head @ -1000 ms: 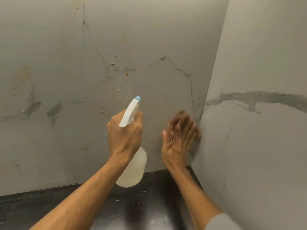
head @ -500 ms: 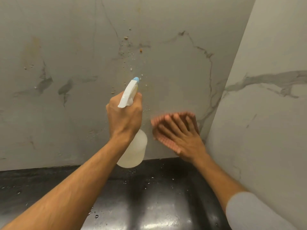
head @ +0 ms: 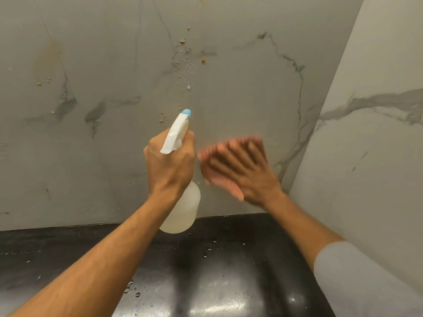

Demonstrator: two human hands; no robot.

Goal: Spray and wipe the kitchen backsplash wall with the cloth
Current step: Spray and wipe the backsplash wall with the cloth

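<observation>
The marble backsplash wall (head: 114, 145) carries crumbs, brown specks and droplets above the bottle. My left hand (head: 170, 165) grips the neck of a translucent spray bottle (head: 185, 209); its white head with a blue nozzle (head: 187, 112) points up at the wall. Just to the right, my right hand (head: 251, 177) lies flat with spread fingers, pressing a pink-orange cloth (head: 234, 192) against the wall. Hand and cloth are motion-blurred. Most of the cloth is hidden under the fingers.
A second marble wall (head: 370, 168) meets the backsplash at a corner on the right, close to my right hand. Below runs a glossy black countertop (head: 217, 282) with scattered water drops.
My right hand has swept the cloth from the corner leftward toward the bottle, its fingers turning left, and now sits slightly higher. The left hand keeps the bottle in about the same place.
</observation>
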